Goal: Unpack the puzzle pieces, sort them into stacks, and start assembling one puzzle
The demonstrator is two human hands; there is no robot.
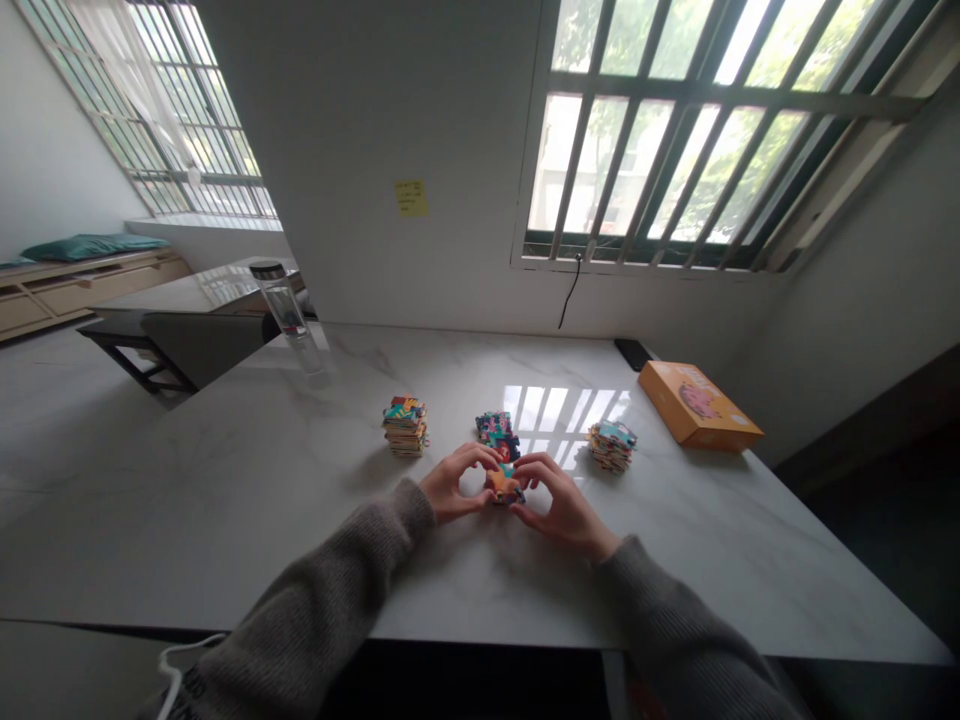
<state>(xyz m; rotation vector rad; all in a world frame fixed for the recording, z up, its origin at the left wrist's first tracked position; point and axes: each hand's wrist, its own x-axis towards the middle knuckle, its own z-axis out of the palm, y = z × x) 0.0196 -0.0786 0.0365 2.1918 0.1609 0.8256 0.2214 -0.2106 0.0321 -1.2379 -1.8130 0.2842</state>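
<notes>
Between my two hands is an orange and teal jigsaw puzzle piece (504, 484). My left hand (455, 484) pinches its left side with thumb and forefinger. On the other side, my right hand (556, 507) has its fingers and thumb curled onto the right edge. Just beyond my fingertips lie joined dark, colourful puzzle pieces (495, 428) on the table; whether the held piece touches them I cannot tell. A stack of puzzle pieces (406, 428) rises to the left, and a second puzzle stack (612, 446) stands to the right.
An orange box (699, 405) lies at the right of the marbled white table (247, 500), with a black phone (632, 354) behind it. A clear bottle (280, 300) stands at the far left edge. The wall carries a yellow note (411, 198).
</notes>
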